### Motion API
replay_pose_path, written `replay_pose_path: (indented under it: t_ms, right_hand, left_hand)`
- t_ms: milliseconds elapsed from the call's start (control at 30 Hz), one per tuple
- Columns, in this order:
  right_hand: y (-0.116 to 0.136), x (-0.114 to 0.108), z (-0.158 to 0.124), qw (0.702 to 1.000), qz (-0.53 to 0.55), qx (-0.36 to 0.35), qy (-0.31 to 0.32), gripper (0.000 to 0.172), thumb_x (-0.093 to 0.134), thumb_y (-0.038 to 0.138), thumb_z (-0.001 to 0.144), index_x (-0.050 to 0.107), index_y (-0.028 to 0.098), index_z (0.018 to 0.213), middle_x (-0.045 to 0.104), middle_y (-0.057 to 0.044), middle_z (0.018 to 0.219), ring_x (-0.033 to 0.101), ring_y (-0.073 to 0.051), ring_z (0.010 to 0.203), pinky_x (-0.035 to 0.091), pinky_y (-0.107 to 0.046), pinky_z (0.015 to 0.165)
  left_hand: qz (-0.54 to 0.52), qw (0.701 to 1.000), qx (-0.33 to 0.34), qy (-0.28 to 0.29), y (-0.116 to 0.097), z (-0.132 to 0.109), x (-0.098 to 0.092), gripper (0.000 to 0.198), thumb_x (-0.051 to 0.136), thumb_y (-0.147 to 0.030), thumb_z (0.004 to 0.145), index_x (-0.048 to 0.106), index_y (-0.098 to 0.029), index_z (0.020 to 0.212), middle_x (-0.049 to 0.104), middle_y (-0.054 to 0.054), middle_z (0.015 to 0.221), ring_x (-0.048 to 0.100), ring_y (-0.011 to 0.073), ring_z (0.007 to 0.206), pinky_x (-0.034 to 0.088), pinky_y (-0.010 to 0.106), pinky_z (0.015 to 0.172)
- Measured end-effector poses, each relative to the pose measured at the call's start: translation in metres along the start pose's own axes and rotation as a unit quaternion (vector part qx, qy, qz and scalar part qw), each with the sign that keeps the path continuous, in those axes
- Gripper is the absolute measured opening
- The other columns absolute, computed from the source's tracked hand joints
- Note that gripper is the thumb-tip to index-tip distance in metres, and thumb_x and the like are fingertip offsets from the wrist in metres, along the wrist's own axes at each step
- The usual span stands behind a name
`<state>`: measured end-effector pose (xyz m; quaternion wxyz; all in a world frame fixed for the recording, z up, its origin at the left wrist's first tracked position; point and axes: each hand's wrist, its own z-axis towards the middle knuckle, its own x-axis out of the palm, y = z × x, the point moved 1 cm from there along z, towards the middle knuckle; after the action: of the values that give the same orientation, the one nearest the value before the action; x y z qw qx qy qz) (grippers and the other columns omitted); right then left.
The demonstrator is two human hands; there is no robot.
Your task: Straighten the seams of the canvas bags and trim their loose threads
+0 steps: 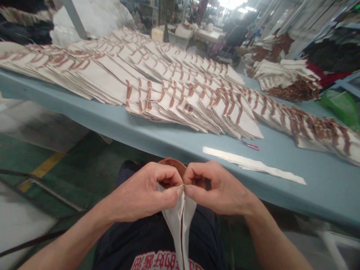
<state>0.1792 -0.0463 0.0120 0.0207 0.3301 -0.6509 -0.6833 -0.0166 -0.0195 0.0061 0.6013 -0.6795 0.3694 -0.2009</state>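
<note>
Both my hands pinch one white fabric piece [180,221] with a brown edge, held over my lap. My left hand [157,189] has thumb and forefinger closed on its top left side. Close against it, my right hand [209,187] pinches the same piece on the right, the fingertips nearly touching. From there the fabric hangs down in a fold, with a dark line along its middle. A brown part [171,162] of it shows behind my fingers.
Rows of overlapping white pieces with brown edging [191,101] cover much of the blue table [157,135]. Near its front edge lie white strips [253,164] and pink thread snips [253,146]. More stacked pieces [289,78] and a green bag [341,107] are at the right.
</note>
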Motion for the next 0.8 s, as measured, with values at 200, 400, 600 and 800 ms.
replay_pose_path:
  t_ms: [200,400,600,800]
  right_hand:
    - [0.002,0.0006,-0.0027,0.999,0.019,0.029,0.0,0.014,0.062,0.023,0.086,0.057,0.018,0.074,0.053,0.006,0.064,0.044,-0.007,0.055,0.034,-0.017,0.049]
    - [-0.0036,0.0048,-0.0033,0.998,-0.02,0.049,-0.042,0.01,0.058,0.02,0.08,0.056,0.019,0.07,0.055,0.005,0.063,0.046,-0.009,0.056,0.033,-0.019,0.049]
    - [-0.0046,0.0026,-0.0051,0.998,-0.009,0.05,-0.023,0.012,0.06,0.021,0.083,0.058,0.019,0.072,0.055,0.005,0.065,0.045,-0.008,0.057,0.034,-0.018,0.05]
    - [-0.0019,0.0021,-0.0042,0.998,-0.039,0.042,-0.033,0.016,0.061,0.023,0.086,0.058,0.018,0.071,0.054,0.006,0.063,0.044,-0.008,0.056,0.032,-0.019,0.05]
  left_hand:
    - [0.012,1.0,-0.011,-0.004,-0.0014,0.0001,0.0012,0.019,0.056,-0.026,0.083,0.064,-0.014,0.071,0.059,-0.003,0.068,0.049,0.0111,0.064,0.039,0.021,0.058]
    - [0.015,1.0,-0.025,-0.004,0.003,-0.0016,0.0027,0.018,0.055,-0.023,0.085,0.069,-0.014,0.079,0.064,-0.002,0.074,0.053,0.0129,0.069,0.04,0.023,0.061]
    - [-0.012,1.0,-0.011,0.004,0.0039,0.0013,0.0038,0.02,0.059,-0.03,0.088,0.065,-0.015,0.076,0.058,-0.004,0.072,0.049,0.0114,0.067,0.039,0.022,0.061]
    - [-0.042,0.998,-0.034,-0.01,0.0043,0.0018,0.0065,0.011,0.053,-0.023,0.078,0.06,-0.016,0.074,0.054,-0.004,0.072,0.046,0.0131,0.07,0.037,0.024,0.063]
